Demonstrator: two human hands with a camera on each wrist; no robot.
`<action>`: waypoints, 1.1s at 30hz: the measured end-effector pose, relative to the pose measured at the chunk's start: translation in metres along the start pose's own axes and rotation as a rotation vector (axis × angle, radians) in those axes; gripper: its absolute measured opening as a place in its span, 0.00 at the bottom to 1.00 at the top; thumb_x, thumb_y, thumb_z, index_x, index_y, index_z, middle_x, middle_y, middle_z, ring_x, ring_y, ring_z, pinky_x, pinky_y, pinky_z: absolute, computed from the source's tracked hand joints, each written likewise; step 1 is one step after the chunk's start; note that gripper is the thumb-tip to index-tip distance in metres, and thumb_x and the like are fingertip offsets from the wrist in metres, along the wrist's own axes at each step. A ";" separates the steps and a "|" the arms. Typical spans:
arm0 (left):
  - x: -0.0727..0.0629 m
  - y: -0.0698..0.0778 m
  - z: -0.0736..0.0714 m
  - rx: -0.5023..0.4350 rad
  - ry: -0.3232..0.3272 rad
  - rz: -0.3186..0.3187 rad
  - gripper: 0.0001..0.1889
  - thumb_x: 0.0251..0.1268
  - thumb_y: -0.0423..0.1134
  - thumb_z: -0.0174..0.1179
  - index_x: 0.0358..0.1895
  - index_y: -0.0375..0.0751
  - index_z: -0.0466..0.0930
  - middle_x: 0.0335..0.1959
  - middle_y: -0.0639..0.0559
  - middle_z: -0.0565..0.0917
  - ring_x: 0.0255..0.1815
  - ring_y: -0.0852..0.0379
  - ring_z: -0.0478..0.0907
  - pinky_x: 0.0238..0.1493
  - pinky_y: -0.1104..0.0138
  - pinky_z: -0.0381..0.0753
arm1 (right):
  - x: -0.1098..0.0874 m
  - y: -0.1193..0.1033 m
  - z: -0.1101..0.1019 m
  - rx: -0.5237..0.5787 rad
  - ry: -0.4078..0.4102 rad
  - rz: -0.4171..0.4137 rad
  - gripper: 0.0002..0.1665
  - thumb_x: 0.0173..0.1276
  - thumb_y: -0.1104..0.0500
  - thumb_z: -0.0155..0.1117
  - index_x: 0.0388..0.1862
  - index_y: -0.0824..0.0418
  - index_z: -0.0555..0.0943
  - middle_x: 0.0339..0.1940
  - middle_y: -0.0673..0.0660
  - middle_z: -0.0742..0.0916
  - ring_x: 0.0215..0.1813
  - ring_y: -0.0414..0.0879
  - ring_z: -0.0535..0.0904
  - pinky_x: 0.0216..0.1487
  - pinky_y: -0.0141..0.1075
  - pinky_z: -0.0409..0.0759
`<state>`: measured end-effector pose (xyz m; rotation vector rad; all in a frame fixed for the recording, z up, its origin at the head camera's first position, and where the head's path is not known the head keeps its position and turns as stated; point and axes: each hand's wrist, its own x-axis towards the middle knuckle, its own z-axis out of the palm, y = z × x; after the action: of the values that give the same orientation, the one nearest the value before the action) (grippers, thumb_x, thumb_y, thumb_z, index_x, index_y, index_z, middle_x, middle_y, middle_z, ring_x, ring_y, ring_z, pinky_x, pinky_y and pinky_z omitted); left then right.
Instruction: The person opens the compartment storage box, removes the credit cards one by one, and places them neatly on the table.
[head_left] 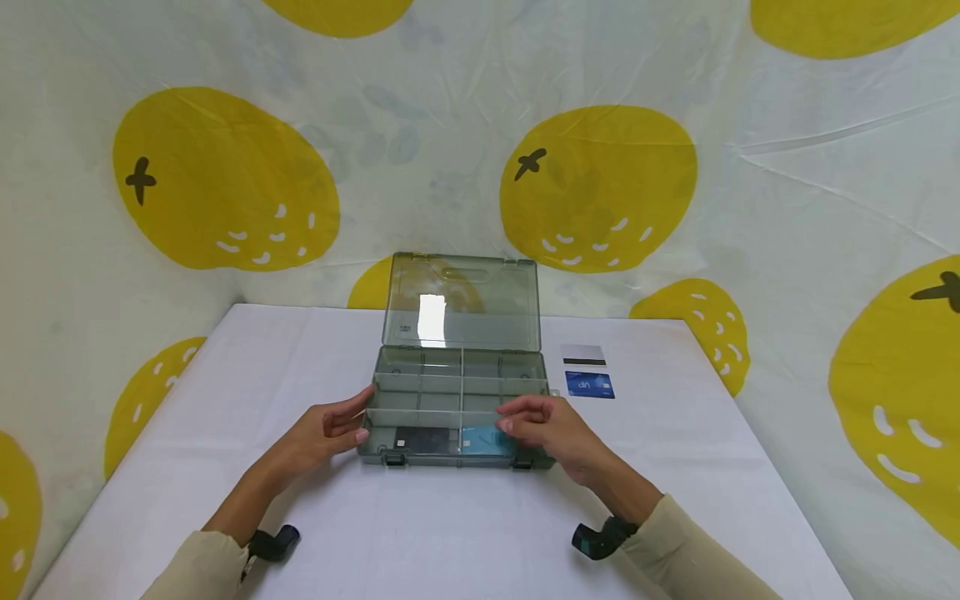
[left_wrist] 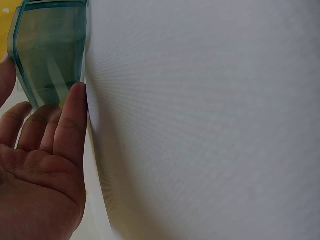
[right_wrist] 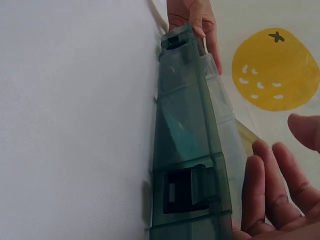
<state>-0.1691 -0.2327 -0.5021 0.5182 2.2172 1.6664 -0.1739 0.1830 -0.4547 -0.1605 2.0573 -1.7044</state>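
Observation:
A translucent grey-green compartment box (head_left: pixel 420 392) lies with its lid (head_left: pixel 487 300) raised at the back. A dark card (head_left: pixel 423 439) lies in its front left compartment and a light blue card (head_left: pixel 486 440) in the front right one. My left hand (head_left: pixel 318 437) holds the box's left side, thumb at the rim and fingers along the outer wall (left_wrist: pixel 52 60). Over the front right compartment hovers my right hand (head_left: pixel 558 433), its fingers loosely bent and thumb apart from them. Nothing shows between those fingers (right_wrist: pixel 255 185) in the right wrist view.
Right of the box, on the white table (head_left: pixel 675 467), lie a silver card (head_left: pixel 582 353) with a dark stripe and a blue card (head_left: pixel 589 385). Two dark latches (head_left: pixel 393 458) sit on the box's front. A fruit-patterned cloth (head_left: pixel 435 167) hangs behind.

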 end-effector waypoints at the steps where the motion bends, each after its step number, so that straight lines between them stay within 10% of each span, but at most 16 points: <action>1: 0.000 0.000 0.000 0.002 0.000 0.000 0.40 0.78 0.34 0.63 0.86 0.37 0.53 0.88 0.39 0.52 0.82 0.28 0.60 0.67 0.79 0.76 | 0.000 0.000 0.000 0.013 0.015 0.000 0.26 0.74 0.56 0.73 0.65 0.68 0.82 0.59 0.65 0.90 0.60 0.58 0.87 0.64 0.46 0.87; 21: 0.000 -0.001 0.000 -0.004 -0.004 0.005 0.40 0.78 0.33 0.63 0.86 0.36 0.52 0.87 0.39 0.52 0.82 0.28 0.60 0.65 0.81 0.74 | -0.007 -0.003 0.025 0.003 0.195 -0.030 0.23 0.69 0.68 0.75 0.63 0.63 0.85 0.64 0.62 0.88 0.57 0.48 0.86 0.53 0.33 0.90; 33: -0.001 0.001 0.000 0.005 -0.008 -0.001 0.40 0.79 0.34 0.63 0.86 0.36 0.51 0.87 0.38 0.52 0.82 0.28 0.59 0.67 0.79 0.75 | -0.004 -0.005 0.028 -0.086 0.152 -0.049 0.16 0.71 0.64 0.74 0.56 0.64 0.89 0.56 0.63 0.91 0.46 0.55 0.92 0.49 0.40 0.93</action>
<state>-0.1684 -0.2329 -0.5011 0.5244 2.2159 1.6564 -0.1596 0.1580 -0.4526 -0.1132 2.2565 -1.7045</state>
